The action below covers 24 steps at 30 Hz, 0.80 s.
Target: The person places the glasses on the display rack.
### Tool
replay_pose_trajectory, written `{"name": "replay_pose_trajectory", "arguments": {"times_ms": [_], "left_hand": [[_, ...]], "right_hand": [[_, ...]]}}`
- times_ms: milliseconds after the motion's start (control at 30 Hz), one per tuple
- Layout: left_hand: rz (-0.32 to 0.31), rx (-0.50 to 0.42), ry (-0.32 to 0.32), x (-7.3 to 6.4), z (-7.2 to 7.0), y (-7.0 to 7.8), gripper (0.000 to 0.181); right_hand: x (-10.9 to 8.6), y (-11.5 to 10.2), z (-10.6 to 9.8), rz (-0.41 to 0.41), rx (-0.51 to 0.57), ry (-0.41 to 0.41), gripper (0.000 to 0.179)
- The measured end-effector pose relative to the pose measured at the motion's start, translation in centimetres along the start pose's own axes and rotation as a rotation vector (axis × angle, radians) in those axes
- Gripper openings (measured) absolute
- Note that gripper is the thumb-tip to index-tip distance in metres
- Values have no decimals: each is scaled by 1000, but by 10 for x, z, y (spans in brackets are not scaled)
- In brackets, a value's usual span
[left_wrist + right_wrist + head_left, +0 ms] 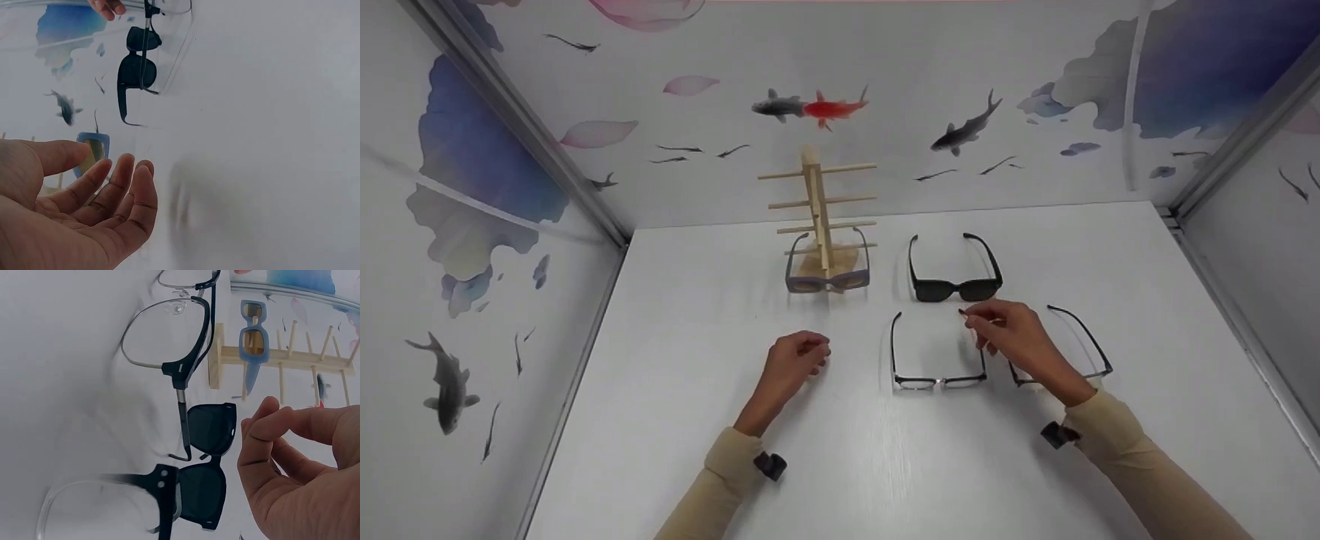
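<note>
My right hand (1016,337) hovers over the white tabletop with thumb and fingers loosely curled and nothing between them. It overlaps one temple of the half-rim eyeglasses (893,349) in the head view; in the right wrist view the hand (298,467) is apart from that temple. Another dark-framed pair of eyeglasses (1086,336) is partly hidden behind the right wrist. Black sunglasses (958,291) lie unfolded just beyond. My left hand (791,367) hangs relaxed left of the half-rim pair, its fingers (143,197) bent loosely and holding nothing.
A wooden display stand (818,202) with several pegs rises near the back wall. Blue-grey sunglasses (808,285) hang on its lowest pegs. White panels (885,45) printed with fish and petals enclose the table (675,420) at the back and sides.
</note>
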<state>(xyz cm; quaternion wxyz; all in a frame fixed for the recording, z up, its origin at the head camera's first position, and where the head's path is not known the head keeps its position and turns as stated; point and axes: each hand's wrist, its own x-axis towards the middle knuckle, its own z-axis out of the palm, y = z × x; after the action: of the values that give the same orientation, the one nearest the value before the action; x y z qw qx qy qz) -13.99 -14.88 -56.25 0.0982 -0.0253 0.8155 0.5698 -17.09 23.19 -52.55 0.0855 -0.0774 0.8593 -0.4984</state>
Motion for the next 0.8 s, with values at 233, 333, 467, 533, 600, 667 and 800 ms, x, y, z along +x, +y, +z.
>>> {"name": "replay_pose_trajectory", "arguments": {"times_ms": [233,333,467,533,600,667,800], "left_hand": [[51,-17,-57,-6,20,1,27],[71,-20,-69,-7,29,2,26],[71,-19,-87,-6,40,4,26],[67,-15,-96,-6,46,3,26],[67,-13,-100,-6,50,3,27],[73,-19,-104,-6,54,3,28],[85,-53,-115,-7,60,4,31]], "right_hand": [[-15,10,-6,21,-20,22,30],[-21,14,-7,33,-17,25,31],[-28,17,-8,44,-13,30,32],[-31,18,-8,48,-19,33,32],[-35,19,-9,52,-30,35,32],[-38,19,-9,53,-38,37,32],[-43,20,-9,46,-51,34,32]]}}
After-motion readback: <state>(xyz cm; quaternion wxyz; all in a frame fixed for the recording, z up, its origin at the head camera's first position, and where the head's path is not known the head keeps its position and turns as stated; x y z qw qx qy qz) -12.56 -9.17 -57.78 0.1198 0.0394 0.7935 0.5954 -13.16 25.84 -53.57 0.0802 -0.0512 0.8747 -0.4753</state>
